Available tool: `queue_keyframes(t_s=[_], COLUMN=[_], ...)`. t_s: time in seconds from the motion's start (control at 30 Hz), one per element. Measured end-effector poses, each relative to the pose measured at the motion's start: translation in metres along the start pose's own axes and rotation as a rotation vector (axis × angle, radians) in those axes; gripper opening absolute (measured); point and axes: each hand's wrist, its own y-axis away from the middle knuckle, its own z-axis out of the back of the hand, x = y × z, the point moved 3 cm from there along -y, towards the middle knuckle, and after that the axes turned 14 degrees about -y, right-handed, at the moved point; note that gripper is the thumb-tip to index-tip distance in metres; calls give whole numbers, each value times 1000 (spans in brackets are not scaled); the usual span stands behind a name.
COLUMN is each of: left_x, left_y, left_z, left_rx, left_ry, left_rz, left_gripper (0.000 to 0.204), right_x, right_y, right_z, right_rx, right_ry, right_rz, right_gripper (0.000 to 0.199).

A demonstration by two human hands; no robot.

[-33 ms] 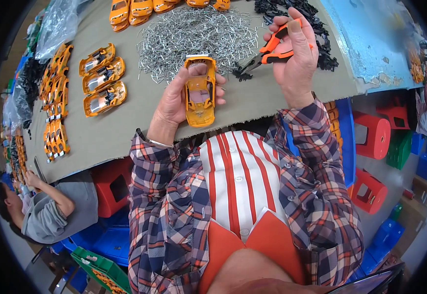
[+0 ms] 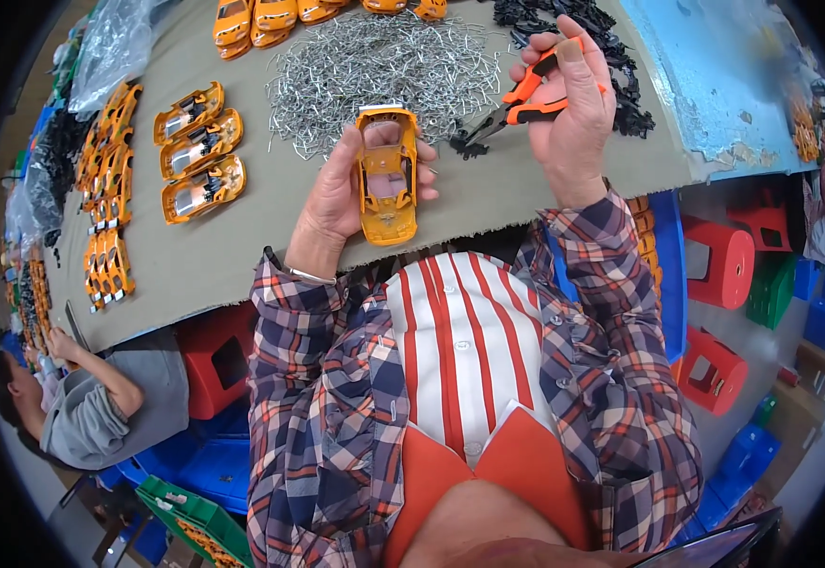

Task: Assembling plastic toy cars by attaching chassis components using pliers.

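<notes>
My left hand (image 2: 337,194) holds an orange toy car body (image 2: 387,177) upside down, its hollow inside facing up, just above the grey table's (image 2: 242,256) near edge. My right hand (image 2: 573,104) grips orange-handled pliers (image 2: 517,102), whose dark jaws point left toward the car. Behind both hands lies a wide heap of small silver metal wire pieces (image 2: 375,66). A pile of black plastic parts (image 2: 611,57) lies beside my right hand.
Three open orange car bodies (image 2: 199,151) lie at the left, with rows of more (image 2: 109,189) toward the table's left edge and others (image 2: 261,17) at the back. Another person in grey (image 2: 90,402) sits at lower left. Red stools (image 2: 725,265) and blue crates stand at right.
</notes>
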Motion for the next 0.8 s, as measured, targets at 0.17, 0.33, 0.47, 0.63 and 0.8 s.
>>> queue_keyframes(t_s=[0.17, 0.33, 0.47, 0.63, 0.8], left_x=[3, 1, 1, 4, 3], left_y=[-6, -16, -16, -15, -15], left_z=[-4, -12, -9, -9, -13], left_rx=[-126, -170, -231, -249, -206], left_ry=[-13, 9, -22, -18, 54], left_rz=[-1, 10, 53, 71, 69], left_gripper=[70, 69, 69, 69, 67], right_x=[6, 38, 28, -12, -13], right_y=[-1, 2, 5, 20, 19], right_z=[-9, -29, -37, -44, -36], right_rx=[121, 241, 282, 271, 386], right_ry=[92, 76, -322, -263, -293], right_rz=[31, 124, 17, 3, -24], right_gripper=[32, 34, 37, 40, 39])
